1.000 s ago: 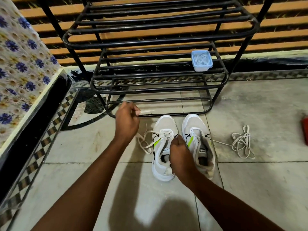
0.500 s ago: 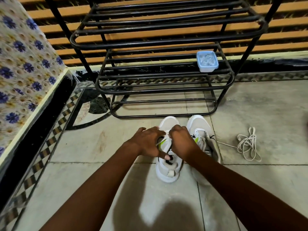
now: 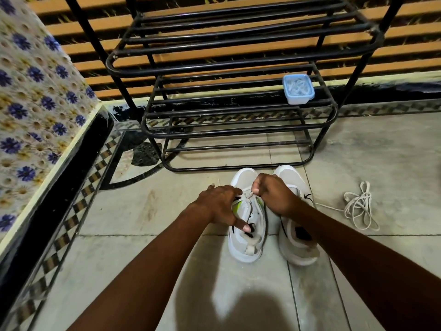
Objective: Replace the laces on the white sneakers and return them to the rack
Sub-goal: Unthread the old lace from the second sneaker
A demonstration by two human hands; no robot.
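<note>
Two white sneakers stand side by side on the tiled floor in front of a black metal rack (image 3: pixel 238 130). The left sneaker (image 3: pixel 245 244) has a green stripe and a white lace (image 3: pixel 248 195) over its tongue. My left hand (image 3: pixel 222 206) rests on that shoe's left side, thumb lying along its collar. My right hand (image 3: pixel 272 194) pinches the lace near the upper eyelets. The right sneaker (image 3: pixel 298 244) stands untouched, partly hidden by my right wrist. A loose whitish lace (image 3: pixel 358 206) lies coiled on the floor to the right.
A small blue lidded box (image 3: pixel 298 89) sits on the rack's middle shelf at the right. A flower-patterned wall with a black base (image 3: pixel 47 187) runs along the left. Orange slats back the rack.
A second ago my left hand held the lace end raised out to the left. It has come down onto the left sneaker, and my right hand has moved up to the upper eyelets.
</note>
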